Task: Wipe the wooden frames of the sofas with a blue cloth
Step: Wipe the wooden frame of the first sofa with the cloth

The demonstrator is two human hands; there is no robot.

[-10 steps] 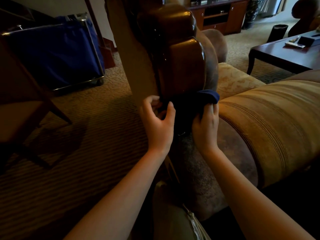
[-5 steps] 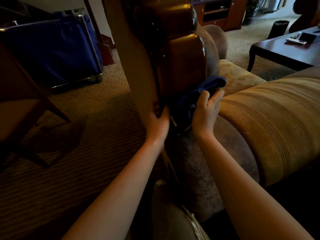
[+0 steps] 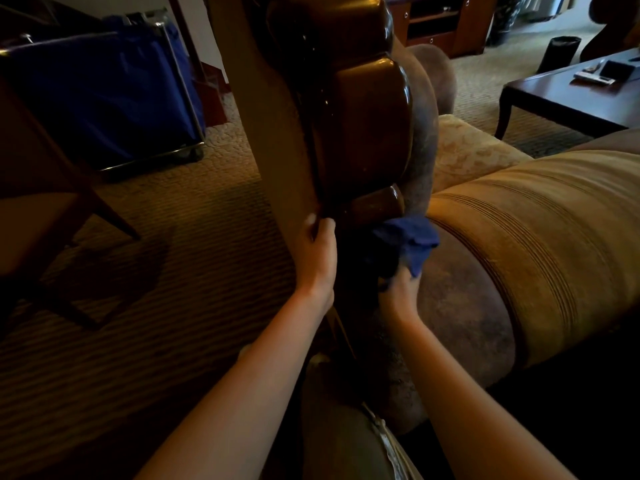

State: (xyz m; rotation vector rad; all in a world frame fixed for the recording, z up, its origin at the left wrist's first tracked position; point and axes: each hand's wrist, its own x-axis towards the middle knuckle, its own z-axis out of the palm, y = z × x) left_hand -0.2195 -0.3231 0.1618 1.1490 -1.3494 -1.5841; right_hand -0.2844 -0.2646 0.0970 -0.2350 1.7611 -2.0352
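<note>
The sofa's carved, glossy wooden frame [image 3: 360,109] rises up the middle of the view, ending in a small rounded block low down. My left hand [image 3: 317,254] grips the frame's flat outer edge just below that block, fingers curled round it. My right hand [image 3: 398,292] holds the blue cloth [image 3: 410,242] bunched against the frame's lower, shadowed part, next to the striped tan sofa arm [image 3: 526,237]. The cloth covers most of my right fingers.
A blue laundry cart [image 3: 104,95] stands on the carpet at the back left. A dark wooden chair [image 3: 45,202] is at the left edge. A dark coffee table [image 3: 571,98] with small items sits at the right, a black bin [image 3: 557,53] behind it.
My right hand has slid the cloth down the frame from beside the large carved block to below the small one. My left hand has closed onto the frame's edge.
</note>
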